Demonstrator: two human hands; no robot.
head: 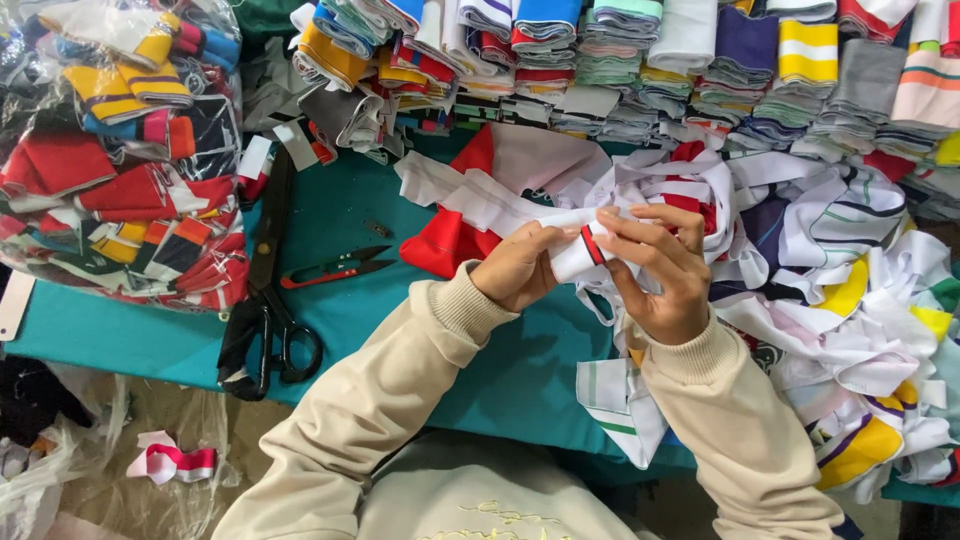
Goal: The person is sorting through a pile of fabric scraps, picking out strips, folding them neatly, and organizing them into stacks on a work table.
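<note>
Head view of a teal table (pixel 350 310). The left hand (pixel 518 268) and right hand (pixel 658 268) both pinch a white knit strip with a red-and-dark stripe (pixel 583 250), held above the table's middle, its tail trailing left toward a red piece (pixel 445 245). Loose collar strips (pixel 850 270) lie heaped at right; folded stacks (pixel 620 60) line the far edge. Black scissors (pixel 268 300) and red thread snips (pixel 335 267) lie left, beside a clear bag (pixel 110 150) apparently full of similar pieces

Bright, even light falls from above with soft, faint shadows. Glare glints on the plastic bag (pixel 120 150) at upper left. Focus is sharp; edges bow slightly.
</note>
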